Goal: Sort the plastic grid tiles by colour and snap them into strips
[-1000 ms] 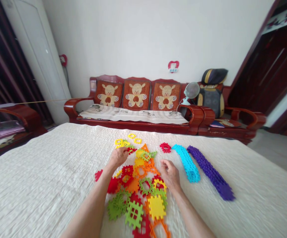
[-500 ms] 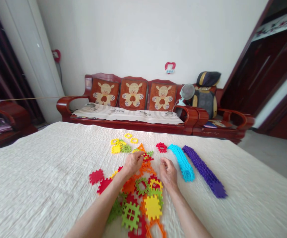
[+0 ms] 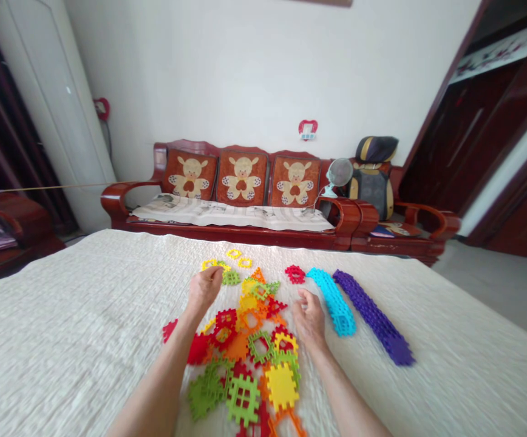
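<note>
My left hand (image 3: 206, 286) is closed above the small group of yellow and green interlocking plastic pieces (image 3: 231, 278). Whatever its fingers may hold is hidden. To the right of the loose pile, my right hand (image 3: 309, 314) stays low with its fingers curled in. I cannot make out anything in it. Between my forearms lie mixed interlocking pieces, among them a solid yellow square (image 3: 282, 386), a green window-shaped square (image 3: 243, 399), orange pieces (image 3: 237, 347) and red ones (image 3: 226, 318). Beyond my right hand sits a red assembled piece (image 3: 295, 274).
A light blue assembled bar (image 3: 334, 301) and a longer purple one (image 3: 373, 317) lie to the right. Two yellow frames (image 3: 245, 263) lie toward the far edge. Everything rests on a quilted pale cover (image 3: 85, 315). A wooden sofa (image 3: 240, 230) stands behind.
My left hand has moved left, from the middle of the mixed pile to the yellow and green group, uncovering pieces. My right hand has stayed nearly in place.
</note>
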The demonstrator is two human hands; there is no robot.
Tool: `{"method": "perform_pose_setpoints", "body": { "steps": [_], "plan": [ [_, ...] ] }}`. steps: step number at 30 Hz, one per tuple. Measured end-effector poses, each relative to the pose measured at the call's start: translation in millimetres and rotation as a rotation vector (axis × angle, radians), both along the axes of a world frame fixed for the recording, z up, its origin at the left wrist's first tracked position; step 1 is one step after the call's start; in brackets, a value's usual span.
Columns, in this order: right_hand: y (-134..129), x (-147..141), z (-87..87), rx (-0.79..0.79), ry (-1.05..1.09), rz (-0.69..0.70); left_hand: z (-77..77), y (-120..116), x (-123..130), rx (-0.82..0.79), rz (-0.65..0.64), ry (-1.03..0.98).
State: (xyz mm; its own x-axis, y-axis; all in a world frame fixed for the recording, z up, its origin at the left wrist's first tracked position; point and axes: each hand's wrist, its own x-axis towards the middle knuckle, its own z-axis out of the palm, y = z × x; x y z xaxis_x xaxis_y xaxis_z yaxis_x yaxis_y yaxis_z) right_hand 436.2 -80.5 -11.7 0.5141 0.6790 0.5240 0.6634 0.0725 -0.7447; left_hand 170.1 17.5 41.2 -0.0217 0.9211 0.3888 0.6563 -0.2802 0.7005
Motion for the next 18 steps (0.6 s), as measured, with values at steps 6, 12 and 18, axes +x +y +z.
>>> {"method": "perform_pose_setpoints", "body": {
  "steps": [6,12,18],
  "plan": [
    [52,17,14.1,-0.127,-0.204,-0.149,-28.1,28,-58,-0.114,0.284,-0.358],
    [77,18,21.1,-0.408,-0.239,-0.297,-32.3,26,-49,-0.127,0.245,-0.504],
    [83,20,21.1,-0.428,-0.282,-0.319,-28.3,21,-46,-0.137,0.249,-0.493]
  ]
}}
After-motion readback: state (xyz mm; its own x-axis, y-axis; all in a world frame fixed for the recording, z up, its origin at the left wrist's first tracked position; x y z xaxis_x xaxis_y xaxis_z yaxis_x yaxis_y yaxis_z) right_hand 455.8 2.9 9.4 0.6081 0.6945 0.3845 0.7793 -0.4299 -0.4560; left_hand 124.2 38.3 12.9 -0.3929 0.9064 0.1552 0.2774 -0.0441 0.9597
